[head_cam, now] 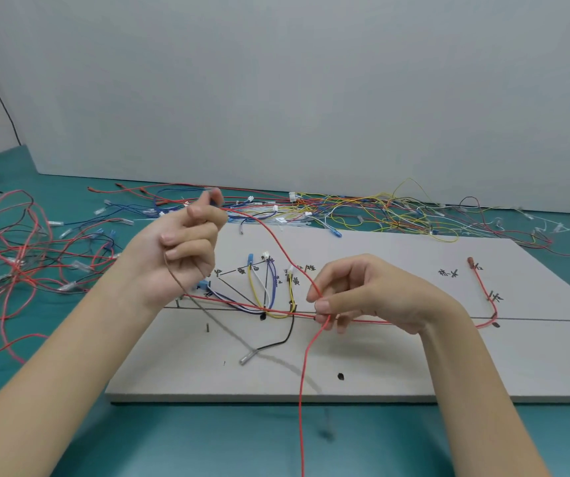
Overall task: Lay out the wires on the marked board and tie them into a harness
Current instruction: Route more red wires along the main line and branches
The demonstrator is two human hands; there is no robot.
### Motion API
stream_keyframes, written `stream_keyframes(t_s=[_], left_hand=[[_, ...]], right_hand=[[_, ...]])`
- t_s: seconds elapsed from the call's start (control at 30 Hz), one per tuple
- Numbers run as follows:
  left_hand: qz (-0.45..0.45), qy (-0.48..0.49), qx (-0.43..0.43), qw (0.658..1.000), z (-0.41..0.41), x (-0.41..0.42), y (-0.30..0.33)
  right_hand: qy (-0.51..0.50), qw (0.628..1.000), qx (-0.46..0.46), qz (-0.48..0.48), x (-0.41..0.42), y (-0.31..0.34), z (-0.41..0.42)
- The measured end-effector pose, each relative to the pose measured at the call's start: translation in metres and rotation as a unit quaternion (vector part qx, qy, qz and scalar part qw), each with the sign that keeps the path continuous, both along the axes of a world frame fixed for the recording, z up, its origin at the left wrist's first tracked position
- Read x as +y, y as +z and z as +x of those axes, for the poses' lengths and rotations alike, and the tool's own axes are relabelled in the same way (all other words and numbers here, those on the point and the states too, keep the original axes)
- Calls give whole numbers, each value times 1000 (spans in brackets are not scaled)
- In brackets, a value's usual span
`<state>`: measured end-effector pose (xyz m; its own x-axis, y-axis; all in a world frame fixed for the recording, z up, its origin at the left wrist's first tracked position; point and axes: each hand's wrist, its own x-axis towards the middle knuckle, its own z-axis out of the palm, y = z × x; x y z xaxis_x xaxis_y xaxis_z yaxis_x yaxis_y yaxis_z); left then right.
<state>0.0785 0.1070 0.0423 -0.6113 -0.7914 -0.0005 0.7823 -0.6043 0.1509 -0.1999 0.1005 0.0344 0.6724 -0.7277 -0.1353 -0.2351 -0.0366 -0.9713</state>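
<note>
A grey marked board [397, 366] lies on the green table, with handwritten labels and a long black line. Yellow, white, blue and black wires [266, 290] lie routed on it, and a red wire with a red terminal [483, 287] runs along the line to the right. My left hand [183, 246] is raised above the board's left part and pinches one end of a loose red wire [276, 242] between thumb and fingertips. My right hand [362, 294] pinches the same red wire lower down, just above the line. The wire's rest hangs off the front edge.
A tangle of red and black wires [18, 256] lies on the table to the left. Many yellow, red, blue and white wires with connectors [362, 211] are strewn behind the board along the white wall. A black-wired metal terminal [247, 356] lies on the board's front.
</note>
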Motion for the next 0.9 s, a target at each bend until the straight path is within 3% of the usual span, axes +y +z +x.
stream_keyframes(t_s=[0.1,0.2,0.3,0.4,0.47,0.6,0.77,0.9], left_hand=[[-22,49,-170,984,-2,1,3],[-64,85,-337,935,0,-1,8],[-103,95,-459,877,8,-2,12],[-160,96,-572,799,14,-2,11],[-177,94,-594,779,16,-2,11],[-170,105,-555,808,16,-3,12],[-113,81,-405,904,11,-3,13],[-109,84,-427,894,9,-3,13]], right_hand=[[-27,998,36,-40,-2,-3,0],[-28,998,28,-44,-4,-2,-5],[-20,999,13,-29,-3,1,-12],[-27,1000,-5,4,-4,2,-20],[-29,999,-29,16,-5,3,-25],[4,996,-85,23,-5,2,-30],[27,997,-77,12,-7,0,-30],[35,998,-44,9,-8,-1,-28]])
